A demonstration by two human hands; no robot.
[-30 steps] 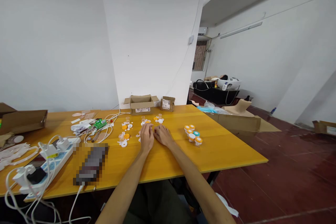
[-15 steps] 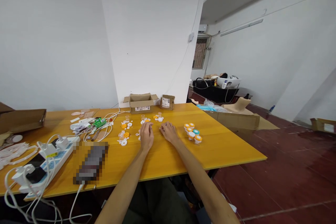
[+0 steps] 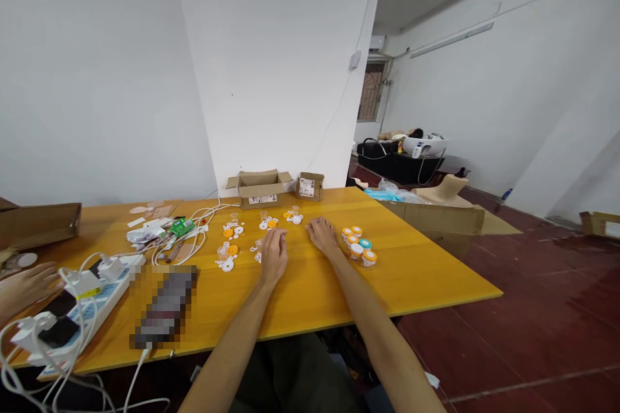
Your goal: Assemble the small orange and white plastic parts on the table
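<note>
My left hand (image 3: 274, 255) rests on the yellow table, fingers pointing forward and nothing visible in it. Just left of it, partly hidden behind it, lie a small clear cup and white pieces (image 3: 256, 251). To the right my right hand (image 3: 321, 235) lies palm down with its fingers stretched out. Beyond the hands are small groups of clear cups, orange and white rings and dotted white pieces (image 3: 268, 222). Right of my right hand stands a cluster of small clear jars (image 3: 357, 249) with orange, white and teal lids.
Another person's hand (image 3: 31, 287) reaches in at the left, by a white power strip (image 3: 104, 303) with tangled cables. A blurred-out phone (image 3: 167, 306) lies near the front edge. An open cardboard box (image 3: 259, 193) and a smaller box (image 3: 310, 186) stand against the wall.
Another person's hand has come into view at the left edge. My right hand has shifted slightly right and forward, away from my left hand. The view has turned a little.
</note>
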